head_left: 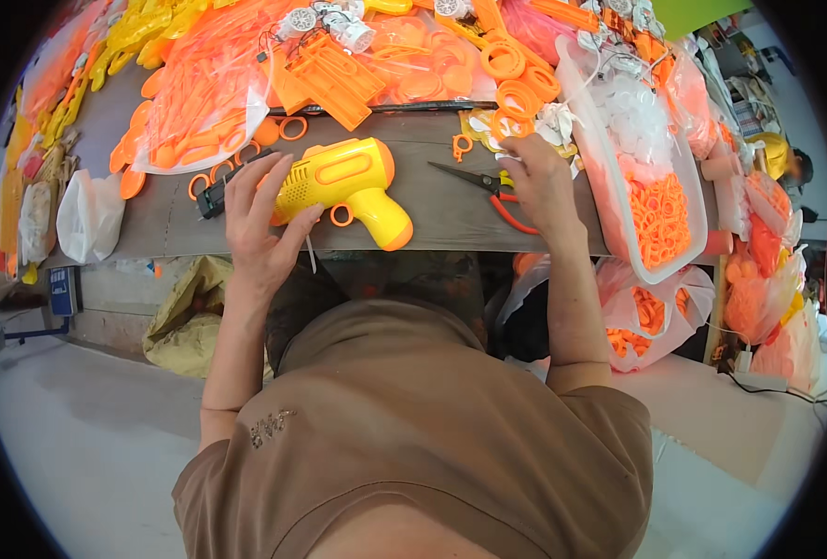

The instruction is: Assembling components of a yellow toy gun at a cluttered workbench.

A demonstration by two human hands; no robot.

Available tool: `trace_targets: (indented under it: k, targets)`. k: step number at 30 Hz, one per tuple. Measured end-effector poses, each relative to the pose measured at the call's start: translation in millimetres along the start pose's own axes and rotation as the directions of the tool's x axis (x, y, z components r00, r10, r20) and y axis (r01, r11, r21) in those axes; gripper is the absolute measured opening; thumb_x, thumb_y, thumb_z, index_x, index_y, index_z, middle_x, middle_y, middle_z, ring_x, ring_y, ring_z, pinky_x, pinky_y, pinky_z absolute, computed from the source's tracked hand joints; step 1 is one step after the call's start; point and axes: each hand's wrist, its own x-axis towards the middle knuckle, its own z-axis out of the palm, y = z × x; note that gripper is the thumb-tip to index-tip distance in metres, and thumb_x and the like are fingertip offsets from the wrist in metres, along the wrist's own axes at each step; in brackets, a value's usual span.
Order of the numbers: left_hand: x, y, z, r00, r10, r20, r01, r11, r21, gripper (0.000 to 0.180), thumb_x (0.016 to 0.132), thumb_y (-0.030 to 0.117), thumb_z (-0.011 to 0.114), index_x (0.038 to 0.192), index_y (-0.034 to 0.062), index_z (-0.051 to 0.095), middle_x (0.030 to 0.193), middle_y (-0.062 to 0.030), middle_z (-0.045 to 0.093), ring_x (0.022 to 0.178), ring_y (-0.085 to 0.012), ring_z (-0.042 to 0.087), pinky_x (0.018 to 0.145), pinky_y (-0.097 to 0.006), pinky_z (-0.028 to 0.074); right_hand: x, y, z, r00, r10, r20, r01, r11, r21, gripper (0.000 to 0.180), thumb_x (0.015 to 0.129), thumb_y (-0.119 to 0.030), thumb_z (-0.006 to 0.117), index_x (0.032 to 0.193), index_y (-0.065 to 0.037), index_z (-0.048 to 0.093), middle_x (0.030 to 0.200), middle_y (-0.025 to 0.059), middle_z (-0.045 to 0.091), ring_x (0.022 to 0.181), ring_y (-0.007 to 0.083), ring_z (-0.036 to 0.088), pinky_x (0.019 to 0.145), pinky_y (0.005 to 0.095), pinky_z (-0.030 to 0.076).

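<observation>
On the grey desk (451, 219), your left hand (259, 224) keeps a grip around the rear of the yellow toy gun (343, 182) lying on its side, while your right hand (539, 186), fingers seemingly curled, rests just beside the orange-handled scissors (488, 191).

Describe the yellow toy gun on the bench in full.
The yellow toy gun looks like glossy moulded plastic, with orange trim: an oval panel on its side, a ring trigger and an orange cap on the grip's end. It lies on its side on the grey bench, grip pointing toward the person. The left hand holds its left end; the right hand is apart from it.
</observation>
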Motion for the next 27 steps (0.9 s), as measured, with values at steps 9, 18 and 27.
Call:
trace_targets:
  k: [9,18,27]
  targets:
    - [-7,16,-2,0.999,0.029,0.040,-0.029,0.999,0.015,0.046,0.069,0.013,0.075,0.112,0.0037,0.061,0.118,-0.0151,0.054,0.108,-0.0329,0.050,0.092,-0.042,0.040,31,-21,13,0.997,-0.074,-0.031,0.075,0.997,0.017,0.018,0.080,-0.009,0.063,0.096,-0.002,0.063,0.086,0.0112,0.059,0.077,0.0276,0.060,0.068,0.0352,0.047]
    - [3,-4,6,0.993,-0.033,0.115,0.024,0.997,0.077,0.050,0.068,0.024,0.077,0.111,0.0044,0.061,0.117,-0.0135,0.054,0.105,-0.0309,0.051,0.090,-0.042,0.038,55,-48,33,0.998,-0.065,0.017,0.062,0.989,0.135,0.016,0.082,-0.013,0.062,0.095,-0.003,0.064,0.086,0.0112,0.060,0.075,0.0259,0.060,0.068,0.0356,0.047]
    - [-1,0,-3,0.998,-0.052,0.031,0.051,0.998,0.037,0.044,0.068,0.021,0.077,0.107,0.0042,0.063,0.113,-0.0127,0.057,0.104,-0.0312,0.052,0.090,-0.041,0.039,152,-9,58,0.989,-0.141,0.034,0.144,0.982,-0.118,0.022,0.083,-0.016,0.062,0.101,-0.003,0.063,0.096,0.0143,0.062,0.088,0.0283,0.060,0.079,0.0382,0.046]
